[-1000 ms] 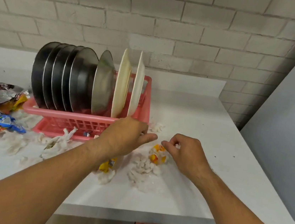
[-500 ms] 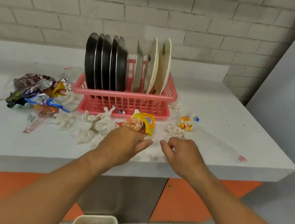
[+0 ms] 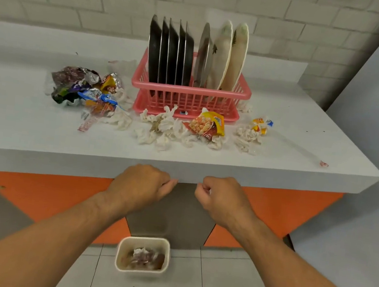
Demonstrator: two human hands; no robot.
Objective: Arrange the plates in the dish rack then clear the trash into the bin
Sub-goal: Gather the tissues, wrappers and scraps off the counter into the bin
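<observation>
A pink dish rack [image 3: 190,91] on the white counter holds several dark plates [image 3: 168,52], a steel plate [image 3: 202,56] and two cream plates [image 3: 230,57], all on edge. Crumpled tissues [image 3: 166,128], a yellow snack wrapper [image 3: 207,124] and a small orange wrapper [image 3: 259,124] lie in front of the rack, and a heap of foil wrappers [image 3: 83,87] lies to its left. A cream bin [image 3: 142,254] with some trash in it stands on the floor below. My left hand [image 3: 140,185] and my right hand [image 3: 219,199] hover below the counter's front edge, above the bin. Both are curled shut, and a white scrap shows in the right fist.
The counter's front edge [image 3: 181,166] runs just beyond my knuckles. Orange panels [image 3: 41,194] and a grey panel [image 3: 175,213] face the space beneath. A red-tipped clear strip [image 3: 323,163] lies near the right corner. A grey wall [image 3: 363,140] bounds the right side.
Both hands have drawn back from the trash in front of the rack to below the counter edge. My view has pulled back and tilted down, which brings the bin into sight.
</observation>
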